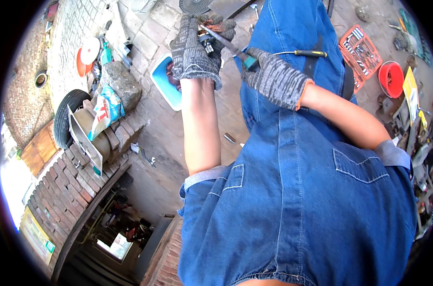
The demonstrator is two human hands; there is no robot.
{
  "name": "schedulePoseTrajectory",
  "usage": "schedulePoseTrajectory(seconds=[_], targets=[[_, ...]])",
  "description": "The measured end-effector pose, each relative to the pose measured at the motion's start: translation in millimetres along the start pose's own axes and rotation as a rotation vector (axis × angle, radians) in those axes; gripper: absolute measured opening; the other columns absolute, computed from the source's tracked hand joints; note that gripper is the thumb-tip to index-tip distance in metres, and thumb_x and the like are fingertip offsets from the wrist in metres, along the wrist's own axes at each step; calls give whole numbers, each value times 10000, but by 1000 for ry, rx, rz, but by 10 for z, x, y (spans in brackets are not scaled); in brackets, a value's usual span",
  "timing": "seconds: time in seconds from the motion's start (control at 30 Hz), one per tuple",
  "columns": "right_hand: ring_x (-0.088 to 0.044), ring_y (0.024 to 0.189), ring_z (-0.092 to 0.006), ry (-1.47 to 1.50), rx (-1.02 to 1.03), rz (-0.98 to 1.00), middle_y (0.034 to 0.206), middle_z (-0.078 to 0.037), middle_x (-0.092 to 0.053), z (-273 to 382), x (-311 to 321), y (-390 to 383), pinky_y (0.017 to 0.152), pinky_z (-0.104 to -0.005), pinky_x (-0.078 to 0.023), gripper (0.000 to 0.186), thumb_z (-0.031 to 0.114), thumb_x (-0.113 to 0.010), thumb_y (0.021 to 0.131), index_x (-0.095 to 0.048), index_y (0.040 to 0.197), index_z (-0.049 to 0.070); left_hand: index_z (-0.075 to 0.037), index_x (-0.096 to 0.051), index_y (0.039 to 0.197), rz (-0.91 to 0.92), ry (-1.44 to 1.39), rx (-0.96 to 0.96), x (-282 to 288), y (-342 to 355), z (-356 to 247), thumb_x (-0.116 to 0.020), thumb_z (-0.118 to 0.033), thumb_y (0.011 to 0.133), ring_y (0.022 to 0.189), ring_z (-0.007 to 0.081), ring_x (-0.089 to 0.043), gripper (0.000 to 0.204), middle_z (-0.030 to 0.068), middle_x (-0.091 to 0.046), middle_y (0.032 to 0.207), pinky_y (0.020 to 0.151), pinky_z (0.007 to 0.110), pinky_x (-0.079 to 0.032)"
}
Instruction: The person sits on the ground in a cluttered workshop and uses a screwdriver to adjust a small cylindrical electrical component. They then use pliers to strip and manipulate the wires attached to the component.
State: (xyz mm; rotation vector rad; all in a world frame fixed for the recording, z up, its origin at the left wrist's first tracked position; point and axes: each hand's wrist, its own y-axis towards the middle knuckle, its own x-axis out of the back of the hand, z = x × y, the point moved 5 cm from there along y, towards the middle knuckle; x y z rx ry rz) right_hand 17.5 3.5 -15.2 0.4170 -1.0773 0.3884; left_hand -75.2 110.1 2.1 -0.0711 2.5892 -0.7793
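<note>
Grey knit gloves cover both of my hands. My left hand (195, 50) is closed around a small part (208, 44) with dark and shiny metal pieces; copper-coloured strands (211, 26) show by its fingers. My right hand (278, 78) grips the green end of a hand tool (228, 45) with a long, tapering grey blade. The blade's tip lies over the left hand, close to the copper strands; whether it touches them I cannot tell. Across my blue trouser leg rests a screwdriver (310, 53) with a yellow and black handle.
Beside my left forearm stands a blue tray (160, 88) holding reddish-brown material. To the right are an orange socket set case (342, 50) and a red bucket (383, 82). A boulder (121, 86), a tyre (61, 121) and a brick wall (66, 176) are at left.
</note>
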Motion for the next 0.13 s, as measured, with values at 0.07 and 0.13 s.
schedulePoseTrajectory(seconds=[0.07,0.13], targets=[[-591,837,-333,463,-216,222,940,-223,-590,-213,61,-25,735,-364,-491,235,151,-550,770,-590,976,48,8,-486,1109,31,-32,22,-73,145,132,-569,-247,862,905,317,-607,364,183,-583,1030,755,437,-550],[-609,784,-309,1411,-762,354,913,-159,-632,-317,62,-134,698,-345,-499,254,252,-655,771,-604,957,87,-5,-488,1115,122,-54,9,3,217,201,-610,-272,837,914,314,-604,405,174,-580,1065,721,411,-563]])
